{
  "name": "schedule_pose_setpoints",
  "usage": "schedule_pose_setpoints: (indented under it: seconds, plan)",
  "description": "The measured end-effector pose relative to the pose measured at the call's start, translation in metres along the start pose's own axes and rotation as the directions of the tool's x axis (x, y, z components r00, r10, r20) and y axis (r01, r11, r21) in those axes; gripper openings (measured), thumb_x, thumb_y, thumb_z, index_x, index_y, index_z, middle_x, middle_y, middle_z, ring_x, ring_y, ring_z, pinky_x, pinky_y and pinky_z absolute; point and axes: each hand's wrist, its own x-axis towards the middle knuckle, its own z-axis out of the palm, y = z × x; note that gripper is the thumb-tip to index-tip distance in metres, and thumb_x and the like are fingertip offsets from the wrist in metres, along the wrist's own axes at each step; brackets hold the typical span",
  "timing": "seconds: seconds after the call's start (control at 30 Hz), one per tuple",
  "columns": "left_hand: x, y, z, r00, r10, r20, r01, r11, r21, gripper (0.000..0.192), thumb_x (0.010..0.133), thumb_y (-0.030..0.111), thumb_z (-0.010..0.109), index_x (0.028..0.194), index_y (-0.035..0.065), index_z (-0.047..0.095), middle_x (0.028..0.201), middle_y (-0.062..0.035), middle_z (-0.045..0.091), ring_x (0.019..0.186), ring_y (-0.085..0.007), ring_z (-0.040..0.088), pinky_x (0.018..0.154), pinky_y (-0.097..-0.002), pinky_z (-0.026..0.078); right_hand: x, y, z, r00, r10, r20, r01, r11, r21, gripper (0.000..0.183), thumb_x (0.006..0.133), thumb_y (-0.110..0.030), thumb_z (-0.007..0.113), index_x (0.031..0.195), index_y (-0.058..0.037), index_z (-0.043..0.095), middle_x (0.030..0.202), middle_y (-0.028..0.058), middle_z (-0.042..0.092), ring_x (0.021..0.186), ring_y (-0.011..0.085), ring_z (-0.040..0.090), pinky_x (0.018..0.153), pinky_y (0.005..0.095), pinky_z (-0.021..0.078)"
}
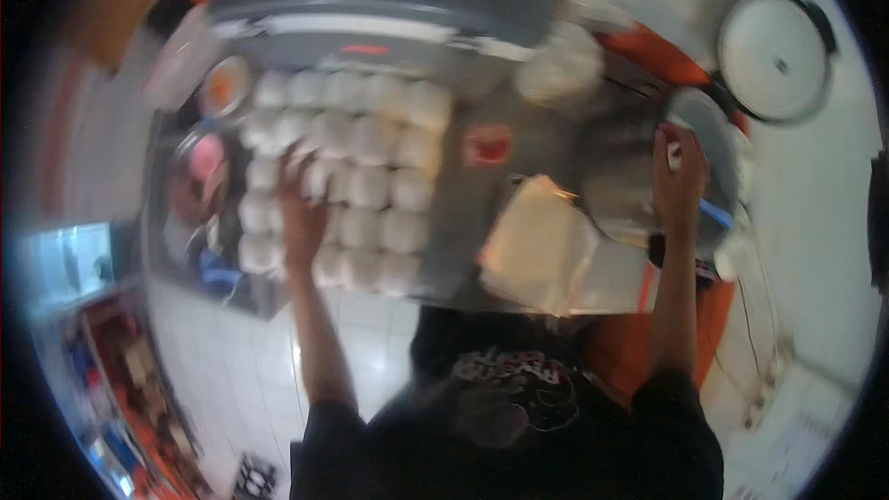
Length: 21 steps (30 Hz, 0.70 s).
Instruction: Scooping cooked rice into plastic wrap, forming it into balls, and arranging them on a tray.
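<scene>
Blur softens the whole head view. My left hand reaches over several rows of white rounded pieces set close together on a grey tabletop. Its fingers are spread around one of the pieces, and whether they grip it I cannot tell. At the right, my right hand is over a round grey container, beside a large metal pot. A small white thing shows between its thumb and fingers; its kind is unclear.
A cream-coloured sheet stack or packet lies near the front edge. A small red item sits mid-table. White plastic bags stand behind. At the left is a clear tub with a pink item. A round lid is at the upper right.
</scene>
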Motion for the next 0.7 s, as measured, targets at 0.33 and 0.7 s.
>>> schedule_pose_setpoints:
  seconds: [0.33,0.7]
  plan:
    - [-0.014,0.105,0.026,0.993,0.060,0.101,-0.034,0.970,-0.242,0.037,0.087,0.004,0.066,0.123,0.0024,0.059,0.132,-0.0128,0.057,0.129,-0.0311,0.049,0.108,-0.0424,0.038,-0.046,0.284,-0.046,0.650,0.182,0.738,0.160,0.916,-0.368,0.036,0.082,-0.015,0.064,0.116,-0.0027,0.062,0.115,0.0211,0.063,0.115,0.0369,0.057,0.099,0.0461,0.0438]
    - [-0.053,0.293,0.109,0.710,0.455,0.538,-0.094,0.818,-0.568,0.049,0.084,0.010,0.070,0.131,0.0067,0.055,0.137,-0.0142,0.054,0.130,-0.0323,0.048,0.111,-0.0435,0.036,0.020,0.330,0.019,0.691,0.130,0.711,0.255,0.877,-0.408,0.019,0.085,-0.010,0.058,0.094,0.0050,0.067,0.100,0.0258,0.065,0.090,0.0404,0.065,0.081,0.0510,0.0515]
